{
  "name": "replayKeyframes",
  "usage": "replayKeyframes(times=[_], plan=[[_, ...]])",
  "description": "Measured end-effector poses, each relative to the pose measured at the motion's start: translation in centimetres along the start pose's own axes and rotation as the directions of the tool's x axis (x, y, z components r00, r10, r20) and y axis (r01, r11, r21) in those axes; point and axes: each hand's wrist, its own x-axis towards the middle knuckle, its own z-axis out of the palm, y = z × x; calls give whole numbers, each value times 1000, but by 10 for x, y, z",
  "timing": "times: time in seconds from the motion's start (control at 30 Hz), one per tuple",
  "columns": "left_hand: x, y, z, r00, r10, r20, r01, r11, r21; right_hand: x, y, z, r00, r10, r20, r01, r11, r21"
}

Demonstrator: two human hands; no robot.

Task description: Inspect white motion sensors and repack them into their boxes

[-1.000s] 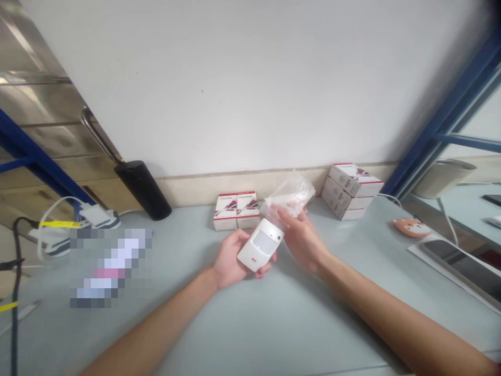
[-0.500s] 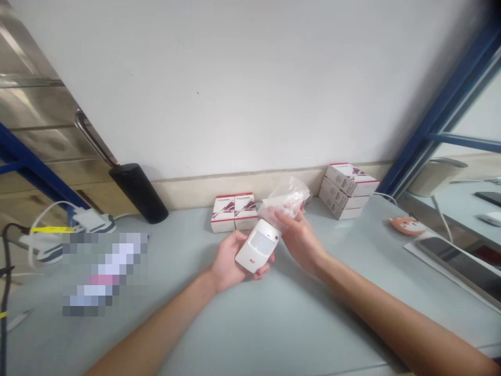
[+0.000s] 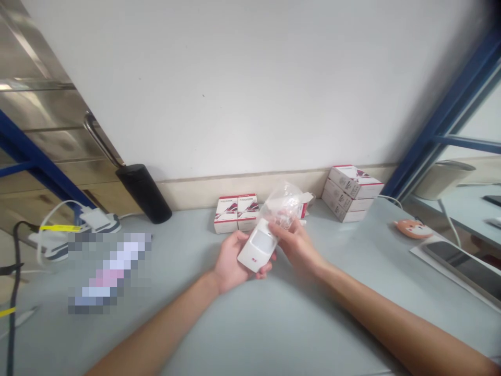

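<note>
A white motion sensor point(image 3: 257, 247) with a pale window and a small red mark lies tilted in my left hand point(image 3: 231, 265). The fingers of that hand wrap round it from below and its thumb rests on the left side. At the sensor's upper end my right hand point(image 3: 299, 245) is closed, its thumb and fingers gripping a crumpled clear plastic bag point(image 3: 284, 198). Its thumb is at the sensor's top edge. Behind the bag shows part of an open white and red box point(image 3: 306, 203), mostly covered.
Two white and red boxes point(image 3: 237, 211) stand side by side near the wall. Several more form a stack point(image 3: 350, 193) to the right. A black bottle point(image 3: 144, 193), chargers point(image 3: 97, 219) and a blurred-out item point(image 3: 113, 271) are on the left; an orange toy-like object point(image 3: 413, 228) and a phone point(image 3: 462, 263) on the right.
My right hand has drawn the plastic bag down and in towards the sensor, so its thumb now reaches the sensor's top edge. More of the open box shows. The left hand keeps its hold.
</note>
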Motion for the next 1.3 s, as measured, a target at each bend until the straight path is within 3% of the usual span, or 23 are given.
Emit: replayKeyframes(times=[0.3, 0.5, 0.57, 0.63, 0.7, 0.77, 0.83, 0.87, 0.93, 1.1, 1.3], plan=[[2, -2, -2, 998, 66, 23, -65, 997, -32, -5, 6, 0, 999, 46, -6, -46, 974, -220], [3, -5, -3, 991, 133, -18, -134, 988, -76, -9, 10, 3, 972, 161, 172, -108, 953, -283], [5, -7, -4, 987, 154, -42, -157, 986, -62, -8, 11, 2, 975, 144, 169, -85, 946, -311], [7, -9, -3, 968, 232, -94, -236, 971, -27, -8, 10, 1, 989, 51, 137, 2, 932, -364], [8, -9, -1, 900, 401, -170, -397, 916, 61, -8, 8, -1, 983, -109, 147, 164, 882, -442], [5, -8, 1, 777, 597, -200, -555, 799, 232, -8, 5, -3, 945, -230, 234, 321, 797, -511], [0, -6, 4, 674, 722, -159, -629, 673, 389, -9, 3, -4, 912, -244, 329, 395, 740, -544], [-3, -6, 6, 648, 750, -132, -642, 632, 434, -9, 2, -5, 906, -229, 356, 402, 728, -555], [-8, -6, 9, 649, 756, -92, -641, 607, 470, -8, 3, -8, 905, -200, 375, 395, 720, -570], [-7, -13, 8, 702, 712, -23, -569, 579, 584, -3, 3, -18, 902, -141, 408, 384, 694, -609], [2, -16, -8, 674, 738, 48, -527, 434, 730, 3, -10, -25, 858, 26, 513, 409, 568, -714]])
